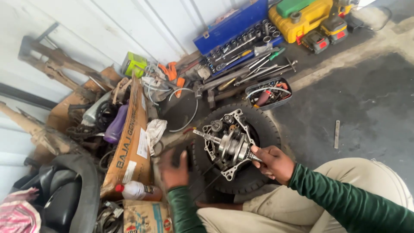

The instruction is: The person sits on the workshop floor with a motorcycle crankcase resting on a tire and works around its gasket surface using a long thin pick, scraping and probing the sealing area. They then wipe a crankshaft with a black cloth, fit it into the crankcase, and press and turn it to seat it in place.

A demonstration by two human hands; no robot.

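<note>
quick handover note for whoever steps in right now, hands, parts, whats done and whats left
Right hand: grips the near shaft end of the crankshaft, holding it over the engine case half.
Left hand: blurred at the tyre's left edge, around something dark; cannot tell what.
Parts: the case half lies on a tyre laid flat on the floor. The open socket set, loose wrenches and a small tray of bits sit beyond it.
Done: the case is open and the crankshaft is in hand.
Left: whether the crankshaft is seated or lifted clear does not show; check before moving it.
</note>
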